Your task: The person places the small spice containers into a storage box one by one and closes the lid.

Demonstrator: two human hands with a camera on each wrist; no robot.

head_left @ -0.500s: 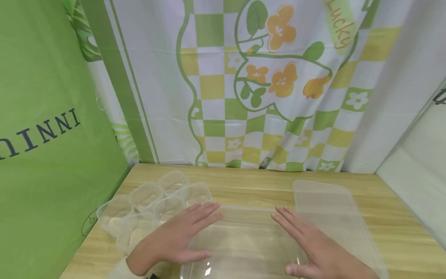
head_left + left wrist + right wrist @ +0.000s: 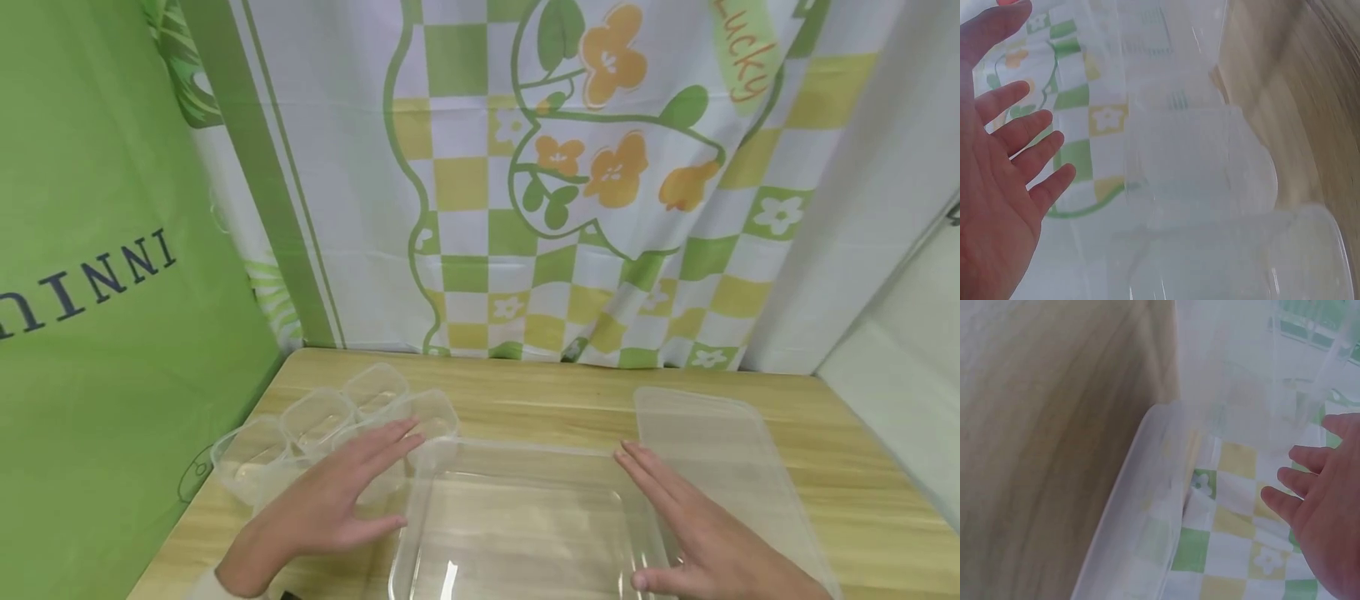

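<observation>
A large clear rectangular box point(image 2: 517, 517) stands on the table in the head view, its near end cut off by the frame. My left hand point(image 2: 322, 496) hovers left of it, fingers extended and thumb spread, in front of several small clear containers point(image 2: 318, 417). In the left wrist view that hand point(image 2: 1000, 194) holds nothing. On the box's right side is my right hand point(image 2: 705, 533), fingers straight and thumb apart; whether it touches the wall I cannot tell. The right wrist view shows this hand point(image 2: 1329, 506) with nothing gripped.
A flat translucent lid point(image 2: 738, 467) lies on the wooden table point(image 2: 540, 387) at the right, partly behind my right hand. A patterned curtain point(image 2: 510, 250) hangs along the back edge. Green fabric point(image 2: 112, 375) borders the left side and a pale wall point(image 2: 900, 358) the right.
My left hand has moved left, away from above the box's left side and over the small containers. My right hand has shifted slightly right. More of the box's inside shows.
</observation>
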